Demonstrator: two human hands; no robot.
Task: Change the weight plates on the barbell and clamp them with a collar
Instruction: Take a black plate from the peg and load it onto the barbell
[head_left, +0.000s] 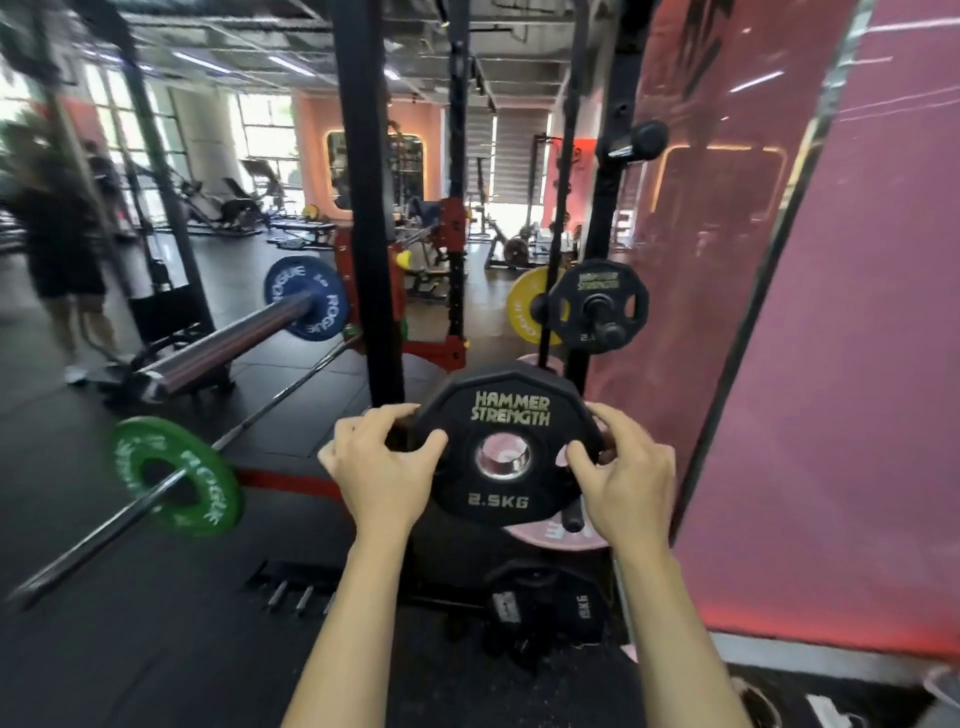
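Note:
A black 2.5 kg plate (506, 410) marked Hammer Strength is upright in front of me, held by both hands. My left hand (376, 462) grips its left rim and my right hand (621, 467) grips its right rim. Its centre hole shows a pink plate (550, 535) on a storage peg behind it. To the left, a barbell sleeve (228, 340) carries a blue Rogue plate (306, 297). Lower left, a second bar (104, 535) on the floor carries a green Rogue plate (176, 475). No collar is visible.
The black rack upright (371, 208) stands just behind the plate. Another black 2.5 kg plate (597, 304) and a yellow plate (527, 306) hang on pegs at the right. A black plate (545, 613) leans below. A red wall panel (831, 364) closes the right. A person (62, 244) stands far left.

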